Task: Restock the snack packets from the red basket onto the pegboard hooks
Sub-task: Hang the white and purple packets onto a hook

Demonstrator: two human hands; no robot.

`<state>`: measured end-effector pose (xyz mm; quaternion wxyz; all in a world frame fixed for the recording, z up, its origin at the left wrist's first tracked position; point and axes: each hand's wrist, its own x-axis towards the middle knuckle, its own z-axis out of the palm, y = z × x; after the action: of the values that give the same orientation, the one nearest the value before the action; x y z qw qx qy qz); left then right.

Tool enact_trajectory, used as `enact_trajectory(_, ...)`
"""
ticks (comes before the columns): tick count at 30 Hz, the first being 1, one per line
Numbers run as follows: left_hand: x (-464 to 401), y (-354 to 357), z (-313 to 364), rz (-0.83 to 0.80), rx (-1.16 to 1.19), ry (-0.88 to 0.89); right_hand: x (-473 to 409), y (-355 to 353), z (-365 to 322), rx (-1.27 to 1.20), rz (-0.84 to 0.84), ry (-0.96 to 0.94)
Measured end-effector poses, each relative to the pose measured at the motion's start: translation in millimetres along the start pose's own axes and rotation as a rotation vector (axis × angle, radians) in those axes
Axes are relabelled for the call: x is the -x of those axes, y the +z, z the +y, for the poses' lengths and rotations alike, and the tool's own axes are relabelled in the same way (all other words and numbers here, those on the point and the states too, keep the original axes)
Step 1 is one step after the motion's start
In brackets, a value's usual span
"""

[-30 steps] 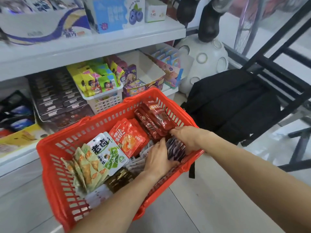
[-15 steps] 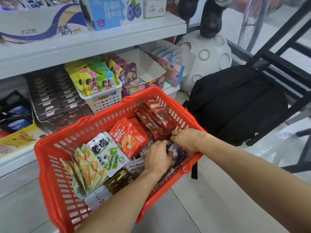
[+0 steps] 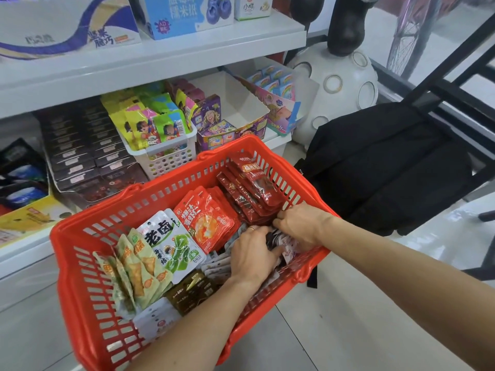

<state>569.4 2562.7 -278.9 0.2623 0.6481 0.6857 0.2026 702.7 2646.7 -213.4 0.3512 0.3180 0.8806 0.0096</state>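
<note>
A red basket (image 3: 88, 277) sits low in front of the shelves, full of snack packets. Dark red packets (image 3: 254, 186) lie at its far right, orange-red packets (image 3: 209, 223) in the middle, a white and green packet (image 3: 171, 247) and pale green packets (image 3: 134, 274) at the left, brown packets (image 3: 192, 290) near the front. Both hands reach into the basket's right corner. My left hand (image 3: 254, 255) and my right hand (image 3: 302, 226) grip a bunch of dark purple and white packets (image 3: 284, 245) between them, mostly hidden by the fingers. No pegboard is in view.
White shelves (image 3: 160, 62) behind the basket carry boxed goods, a white crate (image 3: 166, 156) of bright packets and dark boxes (image 3: 80, 145). A black backpack (image 3: 388, 167) lies on the floor at the right, beside a white spherical ornament (image 3: 340, 87) and a black metal frame (image 3: 455, 76).
Both hands have closed in on the purple and white packets in the basket's right corner and drawn them together. The view has shifted slightly closer.
</note>
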Motion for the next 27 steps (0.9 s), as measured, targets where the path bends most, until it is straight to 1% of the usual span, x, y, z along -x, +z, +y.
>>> enact_trajectory(2,-1,0,0,0.015,-0.001,-0.011,-1,3,0,0.028,-0.032,0.001)
enact_trajectory(6,2,-1,-2,0.0,0.043,0.005,-4,4,-2,-0.003,0.025,0.005)
enact_trajectory(10,3,-2,-4,-0.037,0.031,0.056,-6,-1,-1,-0.027,-0.028,-0.002)
enact_trajectory(14,3,-1,-7,-0.107,0.008,0.024,-6,-2,1,-0.005,0.005,-0.024)
enact_trajectory(19,0,-4,-9,-0.136,0.025,-0.004,-4,-3,-4,0.047,0.012,-0.061)
enact_trajectory(21,1,-6,-11,-0.14,0.052,0.0,-1,-6,-4,0.04,0.029,-0.065)
enact_trajectory(27,8,-10,-12,-0.155,0.031,0.024,23,-25,-3,0.04,0.088,-0.079)
